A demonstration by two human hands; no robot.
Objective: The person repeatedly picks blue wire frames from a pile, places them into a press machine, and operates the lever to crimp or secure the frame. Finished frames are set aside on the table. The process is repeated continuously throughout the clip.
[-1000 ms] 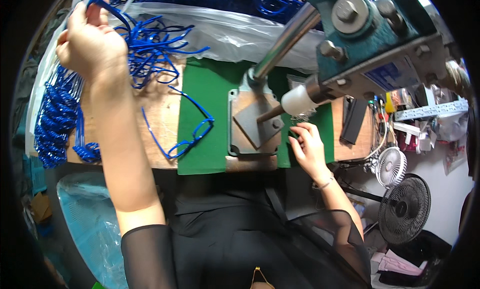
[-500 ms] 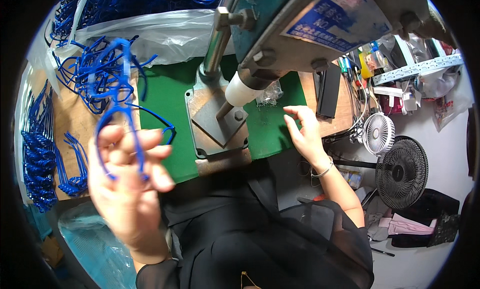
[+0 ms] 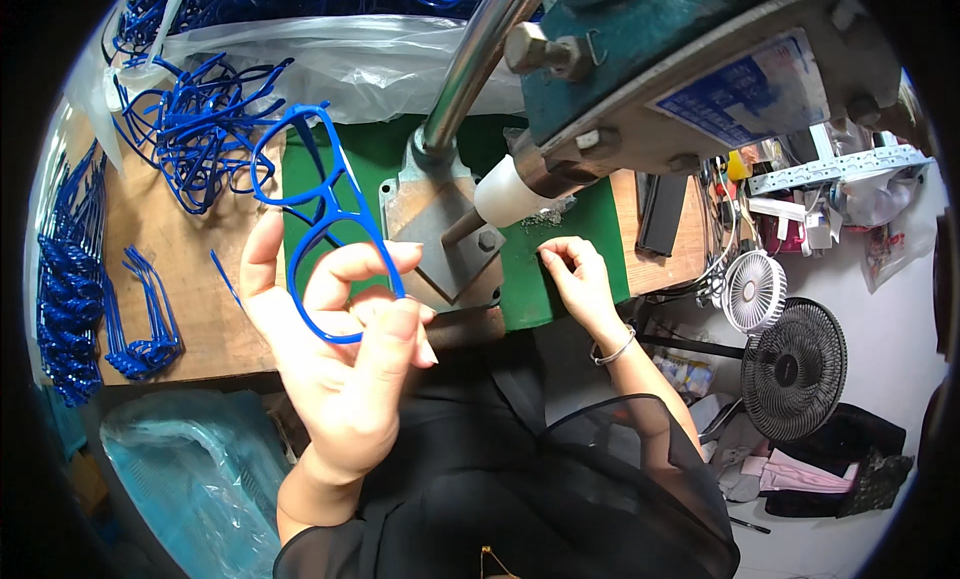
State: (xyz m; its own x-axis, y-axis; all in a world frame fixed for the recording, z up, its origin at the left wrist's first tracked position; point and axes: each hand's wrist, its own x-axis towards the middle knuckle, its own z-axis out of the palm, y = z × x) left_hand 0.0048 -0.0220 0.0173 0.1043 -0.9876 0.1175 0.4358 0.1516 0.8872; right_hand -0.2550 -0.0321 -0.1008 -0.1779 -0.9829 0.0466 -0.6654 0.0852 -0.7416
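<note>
My left hand [image 3: 340,384], raised in front of the bench, is closed on a blue eyeglass frame [image 3: 328,188]. Its lens openings show no lenses, and the fingers grip it around the lower rim. My right hand [image 3: 583,291] rests at the near right of the green mat [image 3: 535,294], thumb and fingertips pinched together. Whatever may be between them is too small to make out. Between the hands stands a bench press with a white collar [image 3: 512,192] and a thin rod pointing down toward a diamond-set steel plate [image 3: 432,241].
A tangled pile of blue frames [image 3: 205,129] lies at the back left. Neatly stacked frames [image 3: 70,289] and a smaller group [image 3: 148,344] are nearer. The press head [image 3: 700,89] overhangs the right. A black case [image 3: 661,214], cables and two fans [image 3: 795,369] are farther right.
My left hand has moved right with the eyeglass frame, toward the press. My right hand has shifted slightly left, its fingers drawing together into a pinch. The whole view has shifted a little.
</note>
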